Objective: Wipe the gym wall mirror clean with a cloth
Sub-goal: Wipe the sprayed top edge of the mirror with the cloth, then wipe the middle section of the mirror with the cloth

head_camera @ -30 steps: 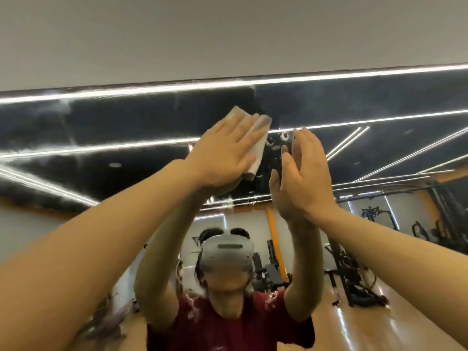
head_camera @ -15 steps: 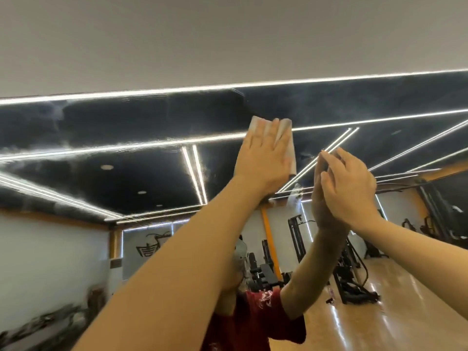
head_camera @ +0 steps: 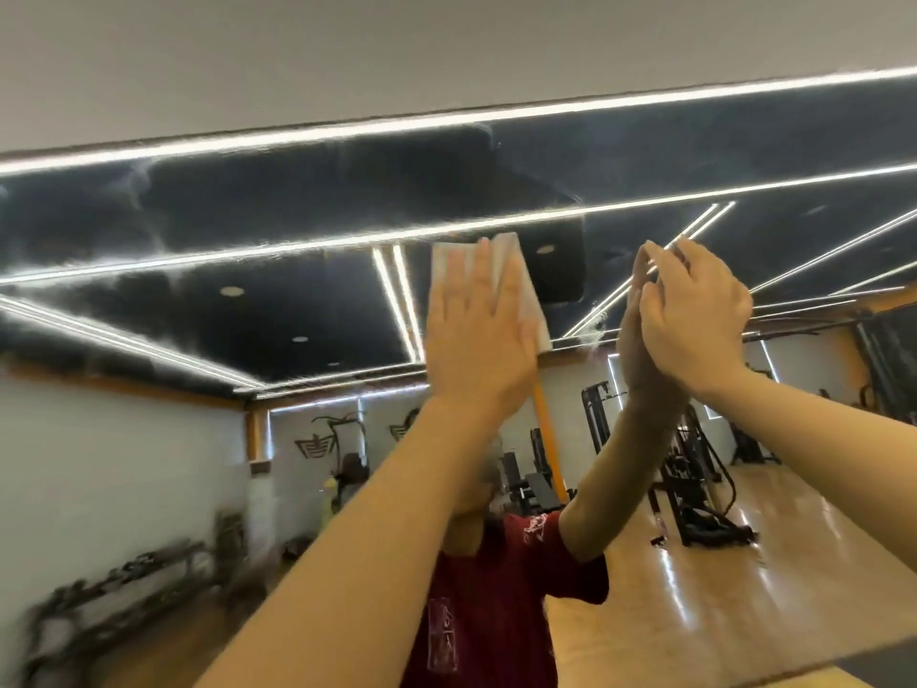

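The wall mirror (head_camera: 208,300) fills most of the view, its top edge running under a grey wall. My left hand (head_camera: 476,335) lies flat against the upper glass and presses a folded white cloth (head_camera: 521,285) to it; the cloth shows above and to the right of my fingers. To the right, my right hand (head_camera: 694,320) rests on the glass with its fingers spread and nothing in it, meeting its own reflection. Hazy streaks mark the glass near the top. My reflection in a red shirt is partly hidden behind my left arm.
The mirror reflects a gym: black weight machines (head_camera: 694,489) on a shiny wooden floor at the right, a rack of equipment (head_camera: 99,603) at the lower left, and light strips on a dark ceiling. The mirror's lower right corner edge (head_camera: 843,657) shows.
My left hand has slid the cloth to the right and slightly down across the upper glass. My right hand has also shifted right along the mirror, and my view has turned a little.
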{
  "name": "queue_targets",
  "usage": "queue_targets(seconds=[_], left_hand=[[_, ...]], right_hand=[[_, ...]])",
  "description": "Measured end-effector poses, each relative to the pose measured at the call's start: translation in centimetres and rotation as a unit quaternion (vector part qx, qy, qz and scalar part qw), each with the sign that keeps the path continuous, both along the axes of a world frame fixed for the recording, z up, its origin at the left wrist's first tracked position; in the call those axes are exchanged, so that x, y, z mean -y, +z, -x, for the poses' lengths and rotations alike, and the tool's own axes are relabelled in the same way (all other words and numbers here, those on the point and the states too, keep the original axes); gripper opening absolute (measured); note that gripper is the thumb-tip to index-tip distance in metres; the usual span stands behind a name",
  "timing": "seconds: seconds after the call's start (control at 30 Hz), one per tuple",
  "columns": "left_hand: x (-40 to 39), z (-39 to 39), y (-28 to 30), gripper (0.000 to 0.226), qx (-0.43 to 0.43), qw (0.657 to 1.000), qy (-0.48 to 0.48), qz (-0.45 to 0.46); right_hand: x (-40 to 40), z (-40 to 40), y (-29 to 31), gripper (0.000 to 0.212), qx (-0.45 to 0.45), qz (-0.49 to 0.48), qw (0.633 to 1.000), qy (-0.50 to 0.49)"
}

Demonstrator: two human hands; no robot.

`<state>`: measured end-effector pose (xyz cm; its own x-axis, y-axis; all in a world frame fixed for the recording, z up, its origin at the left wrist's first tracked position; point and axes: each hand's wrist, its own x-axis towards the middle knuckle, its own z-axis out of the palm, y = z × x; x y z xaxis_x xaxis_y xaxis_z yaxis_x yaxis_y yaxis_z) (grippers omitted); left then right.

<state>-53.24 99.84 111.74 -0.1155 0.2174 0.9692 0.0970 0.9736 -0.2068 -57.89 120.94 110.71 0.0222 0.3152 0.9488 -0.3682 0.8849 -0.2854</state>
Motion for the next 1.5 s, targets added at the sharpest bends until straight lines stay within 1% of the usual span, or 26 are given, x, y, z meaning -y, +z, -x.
queue_targets(seconds=[0.07, 0.1, 0.13, 0.17, 0.2, 0.23, 0.3, 0.37, 0.43, 0.5, 0.53, 0.6, 0.7, 0.73, 0.77, 0.8, 0.9, 0.97, 1.03, 1.13, 1.23, 1.3, 1.37, 1.43, 1.5], left_hand=[[-1.4, 0.6, -2.0, 0.068, 0.033, 0.996, -0.012, 0.087], [-1.6, 1.4, -3.3, 0.068, 0.039, 0.992, 0.006, 0.118], [-0.5, 1.1, -3.5, 0.067, 0.035, 0.99, 0.006, 0.138], [1.3, 1.1, -3.0, 0.067, 0.025, 0.99, 0.013, 0.136], [3.4, 0.8, -2.5, 0.066, 0.019, 0.993, 0.017, 0.119], [5.6, 0.3, -2.4, 0.066, 0.021, 0.997, 0.015, 0.078], [9.5, -0.5, -3.4, 0.064, 0.009, 1.0, 0.016, -0.006], [12.1, -1.1, -4.4, 0.063, -0.006, 0.997, 0.028, -0.067], [11.9, -0.9, -5.3, 0.064, -0.009, 0.992, 0.028, -0.126], [9.9, -0.7, -6.2, 0.065, -0.003, 0.988, 0.013, -0.153], [8.6, -0.7, -7.0, 0.065, 0.001, 0.991, 0.006, -0.136], [6.7, -0.2, -9.1, 0.066, 0.014, 0.998, -0.005, -0.053], [7.4, -0.4, -11.1, 0.069, 0.055, 0.996, 0.005, 0.073], [8.9, -0.6, -11.0, 0.069, 0.06, 0.994, 0.009, 0.086], [10.6, -1.0, -10.8, 0.068, 0.059, 0.996, 0.014, 0.072], [12.4, -1.5, -10.6, 0.067, 0.053, 0.998, 0.02, 0.037], [15.9, -2.5, -9.7, 0.064, 0.04, 0.995, 0.048, -0.082], [15.0, -2.2, -9.4, 0.064, 0.031, 0.991, 0.048, -0.117], [12.8, -1.9, -9.7, 0.064, 0.04, 0.993, 0.03, -0.104], [10.7, -1.8, -11.8, 0.068, 0.072, 0.997, 0.016, -0.03], [11.6, -2.8, -12.5, 0.07, 0.102, 0.995, 0.002, 0.008], [13.0, -3.8, -12.2, 0.069, 0.113, 0.993, 0.007, 0.04], [14.6, -4.5, -12.2, 0.069, 0.108, 0.991, 0.028, 0.068], [17.3, -5.1, -12.7, 0.069, 0.104, 0.992, 0.039, 0.064], [21.5, -5.9, -13.2, 0.07, 0.105, 0.994, 0.039, 0.002]], right_hand=[[-0.2, 0.3, -0.1, 0.038, -0.003, 0.001, 1.0, 0.001], [-0.3, 0.3, -0.1, 0.038, 0.003, -0.004, 1.0, -0.003], [-0.3, 0.3, -0.1, 0.038, 0.005, -0.005, 1.0, -0.003], [-0.3, 0.2, 0.0, 0.038, 0.003, 0.0, 1.0, 0.0], [-0.3, 0.3, 0.0, 0.04, 0.0, 0.004, 1.0, 0.005], [-0.3, 0.2, 0.1, 0.042, 0.005, 0.004, 1.0, 0.007], [-0.3, 0.1, 0.1, 0.044, 0.032, -0.004, 0.999, 0.015], [-0.4, -0.3, 0.2, 0.044, 0.049, -0.012, 0.999, 0.01], [-0.5, -0.8, 0.3, 0.045, 0.06, -0.012, 0.998, 0.01], [-0.4, -1.1, 0.3, 0.046, 0.062, -0.012, 0.998, 0.013], [-0.3, -1.1, 0.2, 0.046, 0.061, -0.012, 0.998, 0.013], [-0.3, -1.2, 0.1, 0.046, 0.062, -0.013, 0.998, 0.013], [-0.1, -1.1, -0.1, 0.047, 0.067, -0.009, 0.998, 0.015], [-0.1, -1.1, 0.0, 0.047, 0.069, -0.007, 0.997, 0.015], [-0.1, -1.2, 0.0, 0.047, 0.072, -0.007, 0.997, 0.016], [0.0, -1.4, 0.0, 0.047, 0.072, -0.005, 0.997, 0.019], [1.4, -2.6, -0.6, 0.049, 0.039, -0.001, 0.998, 0.056], [3.8, -3.8, -1.9, 0.049, 0.005, -0.028, 0.995, 0.098], [7.2, -4.9, -4.2, 0.051, -0.014, -0.065, 0.987, 0.147], [12.2, -6.4, -8.3, 0.056, -0.022, -0.112, 0.966, 0.23], [15.8, -7.7, -11.9, 0.06, -0.042, -0.139, 0.942, 0.302], [17.6, -8.4, -13.7, 0.061, -0.028, -0.143, 0.928, 0.343], [18.9, -8.9, -15.0, 0.062, -0.012, -0.136, 0.924, 0.356], [19.8, -9.3, -15.7, 0.062, -0.004, -0.129, 0.922, 0.364], [20.3, -9.6, -16.3, 0.062, 0.002, -0.122, 0.921, 0.369]])
